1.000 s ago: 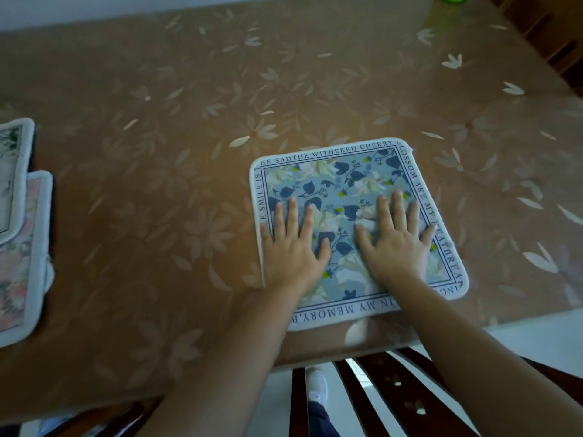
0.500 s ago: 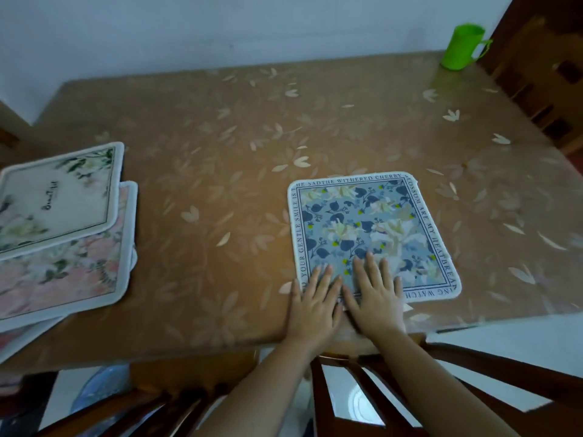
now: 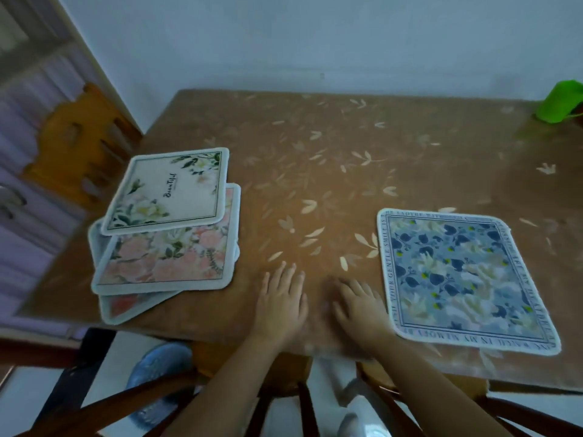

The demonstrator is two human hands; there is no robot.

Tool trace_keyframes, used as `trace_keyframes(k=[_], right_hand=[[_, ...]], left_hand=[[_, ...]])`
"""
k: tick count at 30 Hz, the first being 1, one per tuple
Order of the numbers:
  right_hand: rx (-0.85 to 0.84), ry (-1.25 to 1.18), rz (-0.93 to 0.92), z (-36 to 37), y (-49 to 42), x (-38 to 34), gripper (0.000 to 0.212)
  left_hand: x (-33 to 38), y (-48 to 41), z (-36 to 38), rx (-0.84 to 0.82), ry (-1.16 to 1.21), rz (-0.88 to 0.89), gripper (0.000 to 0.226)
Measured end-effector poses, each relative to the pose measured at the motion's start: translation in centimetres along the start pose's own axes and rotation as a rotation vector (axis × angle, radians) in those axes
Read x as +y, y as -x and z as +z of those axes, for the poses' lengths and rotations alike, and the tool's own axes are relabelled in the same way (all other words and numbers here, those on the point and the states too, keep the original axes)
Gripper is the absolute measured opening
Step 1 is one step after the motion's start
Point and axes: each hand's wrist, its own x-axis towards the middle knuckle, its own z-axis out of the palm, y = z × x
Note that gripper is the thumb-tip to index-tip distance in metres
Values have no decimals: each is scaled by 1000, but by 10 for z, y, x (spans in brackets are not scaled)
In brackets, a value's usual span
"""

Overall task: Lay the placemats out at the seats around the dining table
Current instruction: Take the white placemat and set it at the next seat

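Observation:
A blue floral placemat [image 3: 463, 279] lies flat at the table's near right edge. To the left sits a loose stack of placemats: a cream one with green leaves [image 3: 167, 190] on top, a pink floral one [image 3: 167, 263] under it, and another peeking out below. My left hand [image 3: 280, 302] and my right hand [image 3: 359, 305] are over the bare brown tabletop [image 3: 315, 171] between the stack and the blue mat, fingers straight, holding nothing. My right hand is just left of the blue mat's edge.
A green cup [image 3: 558, 102] stands at the far right of the table. A wooden chair back [image 3: 79, 143] is at the left side, and dark chair rails [image 3: 303, 405] sit below the near edge. A white wall runs behind.
Both hands have slid off the blue placemat to the left onto the bare table. The view has swung left, bringing the stack of placemats fully into sight.

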Motion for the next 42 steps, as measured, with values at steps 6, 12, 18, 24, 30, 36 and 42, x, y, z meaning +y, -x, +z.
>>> trace_keyframes(k=[6,12,18,24,30,36,42], right_hand=[[-21,-30,-126,27,-49,-96,42],[0,-46,-194,54,-88,-170,39],[25,-24,-254,78,-122,-220,42],[18,-4,-251,100,-155,-248,43],[201,14,-304,114,-186,-263,34],[220,54,-348,115,-214,-270,30],[243,33,-359,113,-238,-273,24]], left_hand=[[-107,19,-38,42,21,-210,43],[-196,30,-49,38,-11,-296,45],[-257,31,-46,40,6,-304,43],[-296,17,-42,19,-8,-271,39],[-318,-4,-35,119,-15,-183,33],[-334,-26,-37,207,33,-118,29],[-348,-45,-38,266,40,-132,26]])
